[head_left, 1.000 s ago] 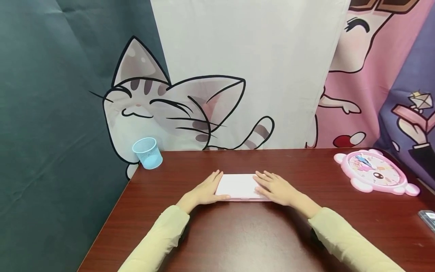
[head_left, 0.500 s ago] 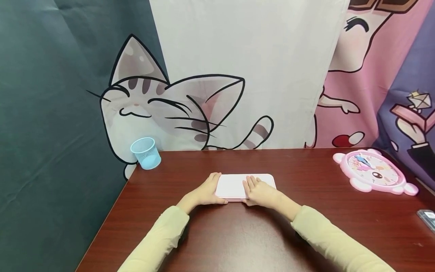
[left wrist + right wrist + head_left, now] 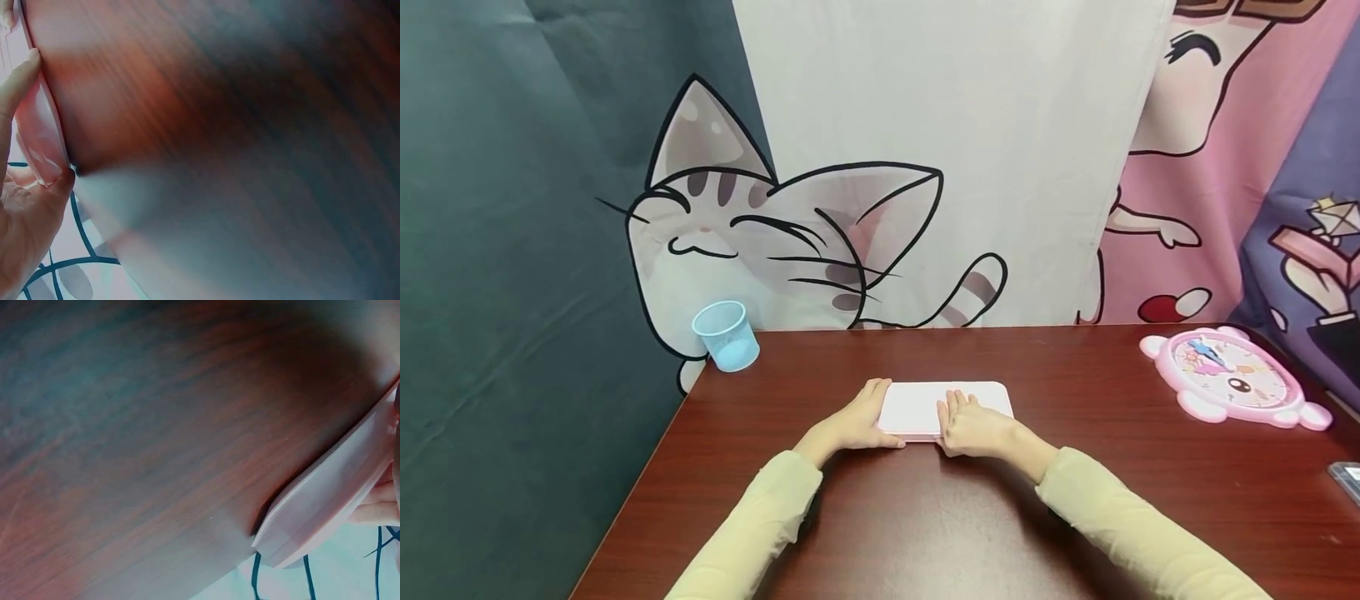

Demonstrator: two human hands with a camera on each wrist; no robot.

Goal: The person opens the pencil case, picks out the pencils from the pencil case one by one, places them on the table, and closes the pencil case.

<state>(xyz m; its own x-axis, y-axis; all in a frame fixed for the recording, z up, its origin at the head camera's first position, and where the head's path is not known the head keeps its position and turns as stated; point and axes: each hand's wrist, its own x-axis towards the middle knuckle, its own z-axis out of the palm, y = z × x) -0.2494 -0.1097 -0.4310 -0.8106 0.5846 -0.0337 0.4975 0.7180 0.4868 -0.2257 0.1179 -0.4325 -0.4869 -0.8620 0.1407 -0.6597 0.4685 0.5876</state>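
Note:
A flat rectangular case [image 3: 913, 406], white on top with pink sides, lies on the dark wooden table [image 3: 880, 508]. My left hand [image 3: 848, 423] grips its left end, with the thumb along the front edge and the fingers round the left side. The left wrist view shows that hand's thumb and fingers spanning the case's pink side [image 3: 42, 128]. At the middle of the front edge, my right hand [image 3: 979, 429] holds the case, fingertips bent on the top and thumb low at the front. In the right wrist view the case's side [image 3: 331, 487] shows, with that hand mostly cut off.
A light blue mesh bin [image 3: 730, 337] stands at the table's back left corner. To the back right lies a pink animal-shaped clock [image 3: 1232, 375]. A small grey item [image 3: 1348, 479] sits at the right edge. Behind the table hangs a cartoon curtain [image 3: 985, 150].
My right hand has moved left from the case's right end to the middle of its front edge, its fingers bending. My left hand has stayed at the left end.

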